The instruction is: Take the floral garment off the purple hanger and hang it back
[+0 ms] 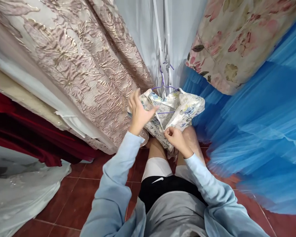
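Note:
A white blouse with blue and yellow flowers hangs in front of my legs on a thin purple hanger. Its neck opening gapes in a V, and the hanger's lower bar shows inside. My left hand is at the blouse's left shoulder, fingers and thumb spread apart. Whether it touches the cloth I cannot tell. At the bottom of the V, my right hand pinches the front edge of the blouse between thumb and fingers. The lower part of the blouse hangs down between my knees.
Pink-gold brocade hangs close on the left, beside dark red velvet. Blue tulle and a floral cloth hang on the right. White metal uprights stand behind the hanger. Red tiles cover the floor.

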Demonstrator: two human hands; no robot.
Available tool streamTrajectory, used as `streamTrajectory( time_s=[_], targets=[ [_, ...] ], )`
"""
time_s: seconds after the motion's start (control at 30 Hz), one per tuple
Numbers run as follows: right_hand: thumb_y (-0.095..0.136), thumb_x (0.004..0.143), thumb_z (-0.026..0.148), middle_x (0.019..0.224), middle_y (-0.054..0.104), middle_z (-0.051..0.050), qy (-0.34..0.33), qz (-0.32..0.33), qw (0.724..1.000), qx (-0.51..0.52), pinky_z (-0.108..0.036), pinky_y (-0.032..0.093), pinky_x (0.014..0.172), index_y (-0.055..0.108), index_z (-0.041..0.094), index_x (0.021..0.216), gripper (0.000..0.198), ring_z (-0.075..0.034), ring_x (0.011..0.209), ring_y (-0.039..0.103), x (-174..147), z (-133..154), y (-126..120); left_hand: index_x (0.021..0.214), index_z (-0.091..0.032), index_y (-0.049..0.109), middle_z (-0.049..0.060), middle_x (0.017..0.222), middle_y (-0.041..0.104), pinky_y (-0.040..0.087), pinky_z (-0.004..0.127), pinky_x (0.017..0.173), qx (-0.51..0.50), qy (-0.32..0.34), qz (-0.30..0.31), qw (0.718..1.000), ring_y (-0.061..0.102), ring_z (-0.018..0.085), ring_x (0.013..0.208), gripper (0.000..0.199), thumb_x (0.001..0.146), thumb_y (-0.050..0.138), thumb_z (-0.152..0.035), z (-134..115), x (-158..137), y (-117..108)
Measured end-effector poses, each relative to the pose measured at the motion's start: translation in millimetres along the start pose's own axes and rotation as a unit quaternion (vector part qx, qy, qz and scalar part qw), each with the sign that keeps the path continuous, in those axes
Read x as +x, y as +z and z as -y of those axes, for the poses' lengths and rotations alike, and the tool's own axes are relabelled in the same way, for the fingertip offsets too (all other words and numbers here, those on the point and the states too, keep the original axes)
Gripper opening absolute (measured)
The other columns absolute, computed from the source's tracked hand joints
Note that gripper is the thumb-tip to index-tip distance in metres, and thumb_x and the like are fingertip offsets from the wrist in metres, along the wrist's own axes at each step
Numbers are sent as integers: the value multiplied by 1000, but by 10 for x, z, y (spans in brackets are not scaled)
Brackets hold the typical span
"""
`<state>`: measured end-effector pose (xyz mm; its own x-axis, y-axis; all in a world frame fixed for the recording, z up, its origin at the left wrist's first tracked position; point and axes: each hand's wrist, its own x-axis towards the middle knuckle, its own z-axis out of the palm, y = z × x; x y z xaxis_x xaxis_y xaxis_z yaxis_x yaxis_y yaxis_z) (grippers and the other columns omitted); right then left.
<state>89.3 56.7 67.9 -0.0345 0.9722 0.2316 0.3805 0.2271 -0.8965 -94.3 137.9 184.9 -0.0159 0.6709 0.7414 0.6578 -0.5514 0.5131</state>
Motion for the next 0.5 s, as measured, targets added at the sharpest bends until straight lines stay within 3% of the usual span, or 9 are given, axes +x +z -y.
streamTrajectory(
  time_s=[0.1,0.17,0.27,0.37,0.43,0.5],
  targets=[
    [56,84,27,66,64,0,7,19,1000,-10,-27,39,61,59,21,72,14,-16,61,57,-67,17,-9,153,-21,39,21,168,22,16,68,124,56,-48,17,997,7,43,159,87,79,82,-38,-64,-190,247],
    [56,84,25,67,65,0,9,26,1000,-7,-26,40,60,60,21,72,13,-16,62,58,-98,34,-42,152,-19,42,20,170,19,12,68,124,62,-86,17,994,3,41,160,78,82,74,-28,66,-157,304],
    [57,82,23,68,66,0,3,33,999,2,-26,40,61,61,21,73,10,-16,63,59,-93,73,-59,136,-15,59,21,159,44,20,55,128,4,-133,-10,991,30,36,155,52,85,64,-20,388,-46,224],
    [57,81,23,67,66,0,-3,41,999,18,-26,40,60,61,21,74,8,-16,62,59,-43,101,-18,100,-13,72,15,118,74,44,39,115,-93,-178,-58,978,65,28,123,20,86,58,-18,680,19,50],
    [57,82,25,68,66,0,-5,30,999,40,-27,41,60,63,21,77,9,-16,62,58,-7,102,6,81,-14,68,7,88,75,55,32,97,-166,-249,-85,950,71,23,98,11,86,58,-16,818,31,-42],
    [58,84,28,69,66,-1,-3,6,998,57,-27,42,61,64,20,79,11,-16,62,59,14,92,8,74,-14,63,3,71,70,58,28,85,-268,-357,-91,890,71,19,83,11,83,57,-12,908,7,-72]
  ],
)
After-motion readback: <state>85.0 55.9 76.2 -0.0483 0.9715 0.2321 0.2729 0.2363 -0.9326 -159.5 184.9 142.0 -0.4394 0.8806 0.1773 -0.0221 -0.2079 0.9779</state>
